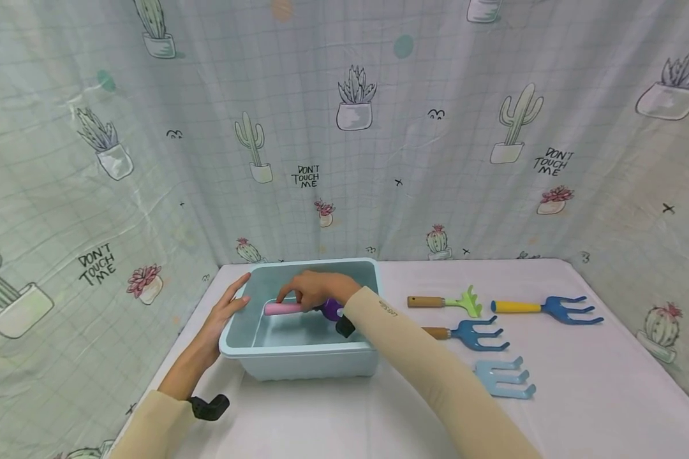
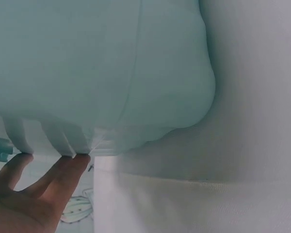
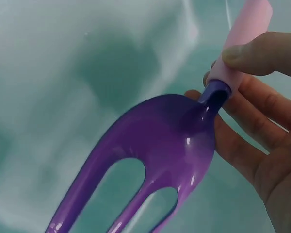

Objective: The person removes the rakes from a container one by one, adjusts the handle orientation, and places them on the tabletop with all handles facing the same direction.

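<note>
A pale blue plastic basin [image 1: 304,366] stands on the white table. Inside it, my right hand [image 1: 318,287] pinches the pink handle [image 1: 282,309] of a small garden hand fork. The fork's purple head [image 3: 169,131] with its long tines fills the middle of the right wrist view; in the head view, the forearm and wrist camera partly cover it. Thumb and fingertips meet round the handle just above the purple neck. My left hand [image 1: 225,312] is at the basin's left side, its fingers extended and the fingertips touching the wall, as the left wrist view shows.
Right of the basin lie a green hand rake [image 1: 469,302] with a wooden handle, a blue one [image 1: 475,335] with a wooden handle, a blue one with a yellow handle [image 1: 517,306], and a light blue rake [image 1: 496,376] partly behind the right sleeve. A cactus-print curtain [image 1: 402,153] surrounds the table.
</note>
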Available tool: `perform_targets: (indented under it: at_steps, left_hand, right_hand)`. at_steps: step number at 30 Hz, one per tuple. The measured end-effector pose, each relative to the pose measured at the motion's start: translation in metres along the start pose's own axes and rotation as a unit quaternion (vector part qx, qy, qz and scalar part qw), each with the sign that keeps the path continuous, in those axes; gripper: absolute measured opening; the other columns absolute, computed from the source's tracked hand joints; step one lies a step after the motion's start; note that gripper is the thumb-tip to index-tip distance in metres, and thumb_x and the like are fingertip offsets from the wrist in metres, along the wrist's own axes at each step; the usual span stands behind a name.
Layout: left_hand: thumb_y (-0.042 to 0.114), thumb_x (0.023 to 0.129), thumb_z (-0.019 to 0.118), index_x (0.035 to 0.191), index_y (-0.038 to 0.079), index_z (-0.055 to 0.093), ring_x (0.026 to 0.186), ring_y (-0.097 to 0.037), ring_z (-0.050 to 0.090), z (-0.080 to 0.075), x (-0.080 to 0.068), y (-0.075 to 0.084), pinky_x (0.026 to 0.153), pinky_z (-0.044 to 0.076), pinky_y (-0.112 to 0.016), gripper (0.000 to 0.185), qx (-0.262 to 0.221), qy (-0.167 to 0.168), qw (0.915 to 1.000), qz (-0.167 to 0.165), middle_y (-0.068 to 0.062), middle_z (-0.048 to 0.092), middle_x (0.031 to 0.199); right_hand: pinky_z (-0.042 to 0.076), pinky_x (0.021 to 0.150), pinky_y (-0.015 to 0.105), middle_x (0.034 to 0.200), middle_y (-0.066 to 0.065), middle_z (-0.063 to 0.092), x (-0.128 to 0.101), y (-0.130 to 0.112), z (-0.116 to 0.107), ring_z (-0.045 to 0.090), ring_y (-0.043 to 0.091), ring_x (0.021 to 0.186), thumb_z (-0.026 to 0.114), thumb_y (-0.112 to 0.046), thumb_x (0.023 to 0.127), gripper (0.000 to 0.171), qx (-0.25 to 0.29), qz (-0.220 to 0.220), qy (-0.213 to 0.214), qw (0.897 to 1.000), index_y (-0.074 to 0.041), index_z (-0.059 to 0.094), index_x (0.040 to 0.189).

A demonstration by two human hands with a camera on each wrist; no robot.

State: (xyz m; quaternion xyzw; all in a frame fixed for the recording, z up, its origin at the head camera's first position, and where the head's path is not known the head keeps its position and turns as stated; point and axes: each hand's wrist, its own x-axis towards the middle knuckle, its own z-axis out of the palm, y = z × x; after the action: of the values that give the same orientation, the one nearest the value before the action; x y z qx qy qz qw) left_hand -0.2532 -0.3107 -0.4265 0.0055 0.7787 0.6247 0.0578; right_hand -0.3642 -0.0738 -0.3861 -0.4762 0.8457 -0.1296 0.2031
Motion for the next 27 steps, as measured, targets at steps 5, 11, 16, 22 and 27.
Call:
perform_targets:
  at_steps: [5,11,16,22,27]
  left_hand:
    - [0.044,0.11,0.042,0.165,0.042,0.013,0.158,-0.038,0.023,0.0,0.001,0.0,0.108,0.046,-0.04,0.063,0.001,0.003,1.0,-0.004,-0.005,0.006,0.176]
    - [0.043,0.11,0.042,0.166,0.041,0.013,0.157,-0.037,0.023,0.001,0.002,0.0,0.105,0.047,-0.034,0.063,-0.001,-0.001,1.0,-0.007,-0.006,0.005,0.176]
    - [0.043,0.11,0.041,0.166,0.042,0.011,0.158,-0.037,0.022,0.001,0.001,0.002,0.11,0.044,-0.04,0.063,0.004,0.001,0.9999,-0.012,-0.004,0.004,0.176]
    - [0.044,0.11,0.041,0.166,0.041,0.011,0.158,-0.036,0.022,0.001,0.002,0.002,0.11,0.044,-0.039,0.063,0.005,0.001,0.9999,-0.014,-0.003,0.004,0.176]
    - [0.046,0.11,0.041,0.166,0.041,0.011,0.158,-0.036,0.023,0.002,0.0,0.002,0.111,0.044,-0.041,0.064,0.01,0.003,0.9998,-0.016,-0.003,0.005,0.176]
  right_hand:
    - [0.052,0.07,0.019,0.107,0.004,0.072,-0.005,-0.005,-0.008,0.064,0.011,0.086,0.066,0.0,0.091,0.059,-0.012,-0.009,0.011,1.0,-0.029,0.063,0.142]
    - [0.049,0.067,0.02,0.098,0.001,0.07,-0.013,-0.012,-0.02,0.061,0.01,0.083,0.064,-0.001,0.091,0.061,-0.025,-0.006,0.016,1.0,-0.032,0.062,0.143]
    - [0.051,0.07,0.021,0.1,0.002,0.071,-0.025,-0.024,-0.036,0.062,0.012,0.084,0.064,0.0,0.093,0.058,-0.018,-0.023,0.024,0.999,-0.029,0.062,0.144]
    - [0.052,0.074,0.021,0.101,0.003,0.071,-0.04,-0.034,-0.053,0.063,0.014,0.087,0.065,-0.005,0.095,0.053,-0.024,-0.032,0.038,0.998,-0.025,0.061,0.144]
    - [0.052,0.071,0.022,0.1,0.005,0.072,-0.052,-0.038,-0.066,0.062,0.015,0.084,0.063,-0.004,0.095,0.054,-0.048,-0.037,0.048,0.997,-0.026,0.061,0.145]
